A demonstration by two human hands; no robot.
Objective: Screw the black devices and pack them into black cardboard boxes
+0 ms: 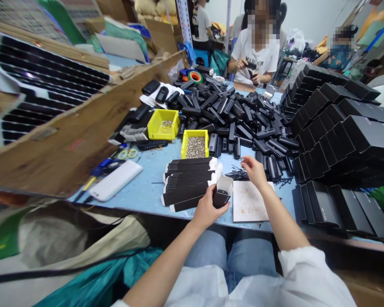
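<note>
My left hand (208, 209) is wrapped round a small black cardboard box (222, 197). The box's end flap is up, showing its white inside, and something dark sits within. Just left of that hand lies a row of flattened black boxes (188, 183). My right hand (254, 170) hovers over a heap of thin black sticks (238, 174), its thumb and fingers drawn together. Whatever they may hold is too small to make out. Below it is a stained white board (249, 202).
Beyond my hands spreads a big pile of black devices (224, 106). Two yellow bins (195, 133) hold small metal parts. Stacked black boxes (345, 132) rise on the right. A white phone-like slab (115, 181) lies left. Across the table sits a person (256, 51) handling a black item.
</note>
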